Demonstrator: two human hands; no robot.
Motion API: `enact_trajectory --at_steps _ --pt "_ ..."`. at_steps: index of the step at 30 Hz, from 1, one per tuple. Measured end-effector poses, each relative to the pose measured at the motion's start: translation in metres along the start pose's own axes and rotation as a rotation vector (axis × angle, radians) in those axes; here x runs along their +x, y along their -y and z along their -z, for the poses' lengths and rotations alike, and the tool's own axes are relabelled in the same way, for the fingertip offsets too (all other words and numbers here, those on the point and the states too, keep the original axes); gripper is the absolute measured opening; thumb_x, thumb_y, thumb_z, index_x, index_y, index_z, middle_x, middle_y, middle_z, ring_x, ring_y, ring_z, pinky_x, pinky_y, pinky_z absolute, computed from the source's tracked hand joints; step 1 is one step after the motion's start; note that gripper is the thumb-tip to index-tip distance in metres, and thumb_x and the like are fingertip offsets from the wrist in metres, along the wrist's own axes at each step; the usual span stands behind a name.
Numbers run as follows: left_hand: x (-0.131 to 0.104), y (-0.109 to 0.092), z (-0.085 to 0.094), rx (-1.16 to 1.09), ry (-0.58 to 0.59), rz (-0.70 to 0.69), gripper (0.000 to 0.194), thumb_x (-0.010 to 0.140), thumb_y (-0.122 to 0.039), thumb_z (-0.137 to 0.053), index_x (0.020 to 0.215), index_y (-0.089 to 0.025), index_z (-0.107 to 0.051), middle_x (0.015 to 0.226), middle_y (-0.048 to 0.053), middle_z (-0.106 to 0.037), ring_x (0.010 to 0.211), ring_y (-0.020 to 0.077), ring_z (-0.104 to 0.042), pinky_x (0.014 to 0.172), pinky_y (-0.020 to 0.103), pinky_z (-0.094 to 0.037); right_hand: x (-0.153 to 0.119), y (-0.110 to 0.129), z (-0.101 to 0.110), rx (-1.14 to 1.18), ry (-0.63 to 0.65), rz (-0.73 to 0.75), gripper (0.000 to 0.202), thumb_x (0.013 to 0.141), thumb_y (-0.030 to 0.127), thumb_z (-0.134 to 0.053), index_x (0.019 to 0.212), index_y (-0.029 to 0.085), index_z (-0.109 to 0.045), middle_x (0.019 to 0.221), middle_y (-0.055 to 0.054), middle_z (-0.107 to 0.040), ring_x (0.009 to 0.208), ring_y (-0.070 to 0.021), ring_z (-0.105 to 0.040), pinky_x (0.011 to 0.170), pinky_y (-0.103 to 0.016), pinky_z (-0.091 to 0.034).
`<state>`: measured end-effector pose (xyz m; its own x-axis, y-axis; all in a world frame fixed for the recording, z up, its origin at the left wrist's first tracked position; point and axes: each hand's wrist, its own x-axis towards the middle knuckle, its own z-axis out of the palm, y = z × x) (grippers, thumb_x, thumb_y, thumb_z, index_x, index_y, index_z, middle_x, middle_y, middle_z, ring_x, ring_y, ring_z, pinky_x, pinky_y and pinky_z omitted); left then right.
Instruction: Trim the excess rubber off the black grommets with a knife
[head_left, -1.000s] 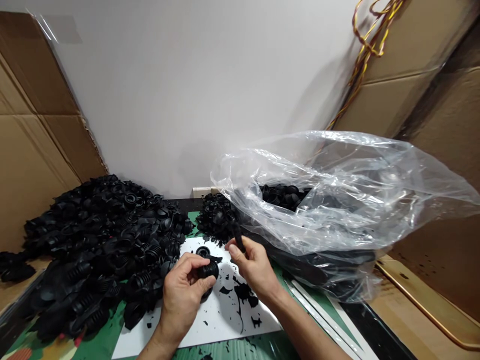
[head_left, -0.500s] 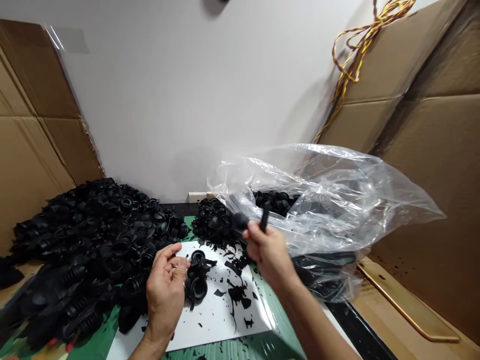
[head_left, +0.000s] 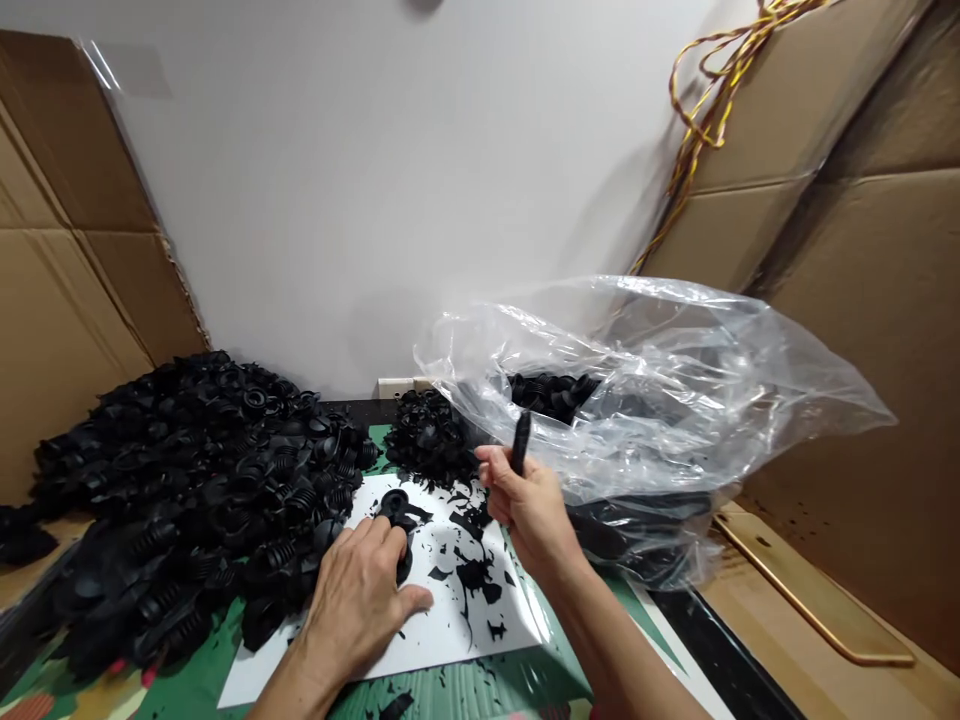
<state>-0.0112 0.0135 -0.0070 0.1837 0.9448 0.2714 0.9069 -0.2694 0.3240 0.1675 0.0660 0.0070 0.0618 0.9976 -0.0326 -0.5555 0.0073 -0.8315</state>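
My left hand point(head_left: 364, 590) lies palm down over a black rubber part point(head_left: 405, 565) on the white sheet point(head_left: 450, 640), its fingers curled over it and the thumb apart. Another round black part point(head_left: 395, 503) shows just beyond the fingertips. My right hand point(head_left: 529, 505) is closed around a dark pen-like tool point(head_left: 521, 442) that points upward, above the sheet's right edge. Black scraps point(head_left: 474, 575) are scattered over the sheet between the hands. A large heap of ribbed black rubber parts point(head_left: 225, 460) stands to the left.
A clear plastic bag point(head_left: 675, 400) with black parts sits at the right. Behind the sheet is a small pile of black scraps point(head_left: 427, 435). A gold phone point(head_left: 814, 590) lies at far right. Cardboard point(head_left: 862, 330) and yellow-red wires point(head_left: 701, 130) stand near the wall.
My left hand has turned palm down and moved right onto the black part. The round black piece by my right fingertips is gone from there, and the tool remains held.
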Motion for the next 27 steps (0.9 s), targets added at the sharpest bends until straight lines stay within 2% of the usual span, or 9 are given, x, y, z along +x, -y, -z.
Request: enact_trajectory --at_steps 2,4,6,8,11,13,18,23,27 --pt "0.002 0.000 0.001 -0.007 0.025 0.049 0.007 0.066 -0.021 -0.066 0.066 -0.022 -0.059 0.071 0.002 -0.060 0.070 0.0219 -0.054 0.065 0.031 -0.035 -0.001 -0.008 -0.002 -0.006 0.002 -0.028 0.040 0.057 0.043 -0.081 0.075 0.012 -0.064 0.051 0.007 -0.048 0.037 -0.0015 -0.028 0.036 -0.017 -0.021" --pt "0.005 0.002 0.000 -0.140 -0.007 0.137 0.006 0.068 -0.018 -0.063 0.065 -0.022 -0.060 0.068 0.000 -0.060 0.065 0.0196 -0.054 0.061 0.029 -0.035 0.000 -0.013 -0.004 -0.009 0.018 -0.041 0.041 0.056 0.045 -0.081 0.073 0.012 -0.065 0.051 0.007 -0.047 0.040 -0.0033 -0.032 0.040 -0.019 -0.028" --pt "0.008 0.005 -0.001 -0.408 -0.067 0.276 0.010 0.068 -0.024 -0.066 0.061 -0.021 -0.060 0.059 -0.001 -0.057 0.056 0.0163 -0.050 0.055 0.026 -0.034 -0.001 -0.017 -0.005 -0.027 0.032 -0.046 0.043 0.057 0.050 -0.079 0.070 0.012 -0.066 0.053 0.004 -0.050 0.044 -0.0056 -0.038 0.045 -0.021 -0.034" --pt "0.011 0.006 -0.002 -0.783 -0.087 0.438 0.021 0.064 -0.034 -0.071 0.057 -0.019 -0.059 0.050 -0.003 -0.052 0.045 0.0119 -0.044 0.047 0.023 -0.031 -0.003 -0.020 -0.005 -0.049 0.043 -0.054 0.045 0.058 0.055 -0.077 0.068 0.012 -0.067 0.056 0.001 -0.055 0.048 -0.0079 -0.043 0.048 -0.023 -0.036" --pt "0.014 0.005 -0.003 -1.280 -0.011 0.613 0.033 0.059 -0.043 -0.077 0.059 -0.015 -0.061 0.048 -0.002 -0.056 0.037 0.0065 -0.039 0.039 0.019 -0.028 -0.007 -0.020 -0.005 -0.106 0.074 -0.010 0.048 0.062 0.060 -0.072 0.067 0.012 -0.068 0.059 -0.002 -0.058 0.051 -0.0093 -0.044 0.049 -0.023 -0.035" --pt "0.014 0.002 -0.003 -1.445 0.033 0.659 0.034 0.057 -0.042 -0.080 0.061 -0.012 -0.063 0.052 0.002 -0.062 0.039 0.0065 -0.044 0.038 0.018 -0.033 -0.009 -0.019 -0.006 -0.148 0.108 0.044 0.050 0.065 0.063 -0.067 0.068 0.013 -0.068 0.059 -0.001 -0.057 0.049 -0.0085 -0.041 0.046 -0.022 -0.033" --pt "0.014 -0.002 -0.006 -1.564 0.022 0.704 0.030 0.054 -0.033 -0.084 0.063 -0.010 -0.066 0.057 0.004 -0.066 0.044 0.0077 -0.052 0.040 0.017 -0.043 -0.012 -0.019 -0.005 -0.086 0.145 0.017 0.051 0.068 0.065 -0.064 0.075 0.015 -0.062 0.056 0.002 -0.056 0.034 -0.0043 -0.033 0.035 -0.020 -0.024" --pt "0.014 -0.002 -0.010 -1.534 -0.078 0.774 0.030 0.047 -0.025 -0.088 0.062 -0.010 -0.067 0.061 0.003 -0.067 0.051 0.0095 -0.058 0.044 0.017 -0.048 -0.019 -0.021 -0.010 -0.114 0.161 0.117 0.038 0.067 0.051 -0.073 0.077 0.016 -0.064 0.053 0.001 -0.060 0.045 -0.0124 -0.054 0.047 -0.026 -0.044" --pt "0.013 -0.003 -0.011 -1.536 -0.099 0.743 0.030 0.048 -0.028 -0.088 0.058 -0.011 -0.065 0.057 0.000 -0.065 0.049 0.0077 -0.056 0.047 0.017 -0.050 -0.025 -0.028 -0.015 -0.148 0.167 0.125 0.035 0.068 0.049 -0.073 0.079 0.016 -0.068 0.067 -0.004 -0.067 0.051 -0.0146 -0.060 0.051 -0.029 -0.050"
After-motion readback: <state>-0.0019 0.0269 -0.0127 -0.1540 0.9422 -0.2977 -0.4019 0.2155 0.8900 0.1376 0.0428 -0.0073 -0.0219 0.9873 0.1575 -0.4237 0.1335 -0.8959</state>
